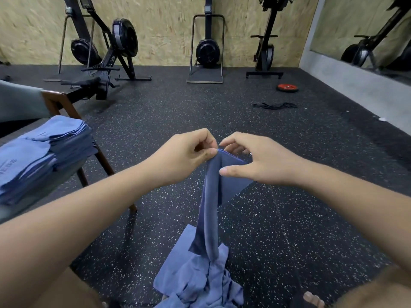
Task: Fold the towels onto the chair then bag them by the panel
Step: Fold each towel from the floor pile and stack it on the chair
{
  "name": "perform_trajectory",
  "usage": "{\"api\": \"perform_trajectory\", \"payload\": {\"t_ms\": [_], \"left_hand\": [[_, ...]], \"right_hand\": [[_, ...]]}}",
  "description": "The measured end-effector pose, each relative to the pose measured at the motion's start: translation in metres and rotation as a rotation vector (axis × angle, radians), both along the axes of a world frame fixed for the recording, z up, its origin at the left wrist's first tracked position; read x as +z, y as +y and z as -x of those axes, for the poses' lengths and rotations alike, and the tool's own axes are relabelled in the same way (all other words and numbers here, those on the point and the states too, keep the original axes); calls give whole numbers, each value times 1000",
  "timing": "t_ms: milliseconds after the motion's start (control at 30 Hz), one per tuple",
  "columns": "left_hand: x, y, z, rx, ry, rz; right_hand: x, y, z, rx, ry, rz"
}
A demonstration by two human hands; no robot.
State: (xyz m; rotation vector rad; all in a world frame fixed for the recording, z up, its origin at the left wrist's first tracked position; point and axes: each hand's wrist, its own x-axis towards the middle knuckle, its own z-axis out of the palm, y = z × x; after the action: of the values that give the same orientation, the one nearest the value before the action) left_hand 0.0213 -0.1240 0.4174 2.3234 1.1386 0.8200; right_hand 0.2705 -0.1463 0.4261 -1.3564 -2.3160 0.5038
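Towels are seen crumpled in a blue heap (200, 278) on the speckled floor (155, 130), to the right of the chair (55, 101) and nearer the camera than its seat. Above that heap, also right of the chair, one held towel (210, 196) is kept up at about seat height, and its lower end hangs down to the heap. Its top corner is pinched between thumb and forefinger of the left hand (184, 156), the other fingers being curled in. The upper edge beside that corner is held loosely by the right hand (262, 161): the thumb is laid across the front of the cloth and the bent fingers are placed behind it. The two hands are brought almost together. On the chair's seat a stack of folded towels (44, 152) is piled, blue like the rest. Far to the right of the chair and beyond it, a black band (275, 105) is laid on the floor, and a red weight plate (287, 87) is set farther back. Just behind the chair a rowing machine (106, 63) is parked, and others are stood upright along the plywood wall (166, 23).
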Motion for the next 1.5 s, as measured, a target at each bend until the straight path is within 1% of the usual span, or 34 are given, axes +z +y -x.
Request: {"api": "perform_trajectory", "payload": {"t_ms": [67, 200, 300, 433, 500, 600, 700, 833, 900, 1033, 1133, 1333, 1500], "left_hand": [[-3, -4, -8, -21, -38, -25], [-7, -6, -14, -27, -192, -34], [-13, -4, -14, -13, -366, 63], [-23, -5, -17, -55, -486, 232], [-28, -8, -20, -92, -494, 283], [-36, -11, -25, -76, -457, 264], [-36, -12, -32, -61, -524, 252], [-35, -11, -39, -73, -577, 224], [-36, -11, -39, -82, -574, 230], [-42, -9, -37, -112, -489, 239], [-46, -8, -34, -118, -463, 239], [-50, 9, -13, -108, -234, 278], [-58, 41, 25, 12, -116, 326]], "right_hand": [[-10, 0, 8, 7, 107, 28], [-16, 6, 14, 23, 202, -1], [-9, 7, 13, 32, 233, -32], [1, 11, 6, 52, 249, -89], [7, 11, 3, 53, 231, -113], [14, 11, -3, 58, 234, -147], [22, 11, -7, 45, 256, -190], [28, 13, -14, -25, 283, -257], [30, 12, -18, -54, 312, -279], [34, 12, -25, -102, 351, -320], [37, 12, -30, -144, 373, -352], [40, 22, -45, -239, 446, -419], [34, 32, -58, -328, 494, -430]]}}
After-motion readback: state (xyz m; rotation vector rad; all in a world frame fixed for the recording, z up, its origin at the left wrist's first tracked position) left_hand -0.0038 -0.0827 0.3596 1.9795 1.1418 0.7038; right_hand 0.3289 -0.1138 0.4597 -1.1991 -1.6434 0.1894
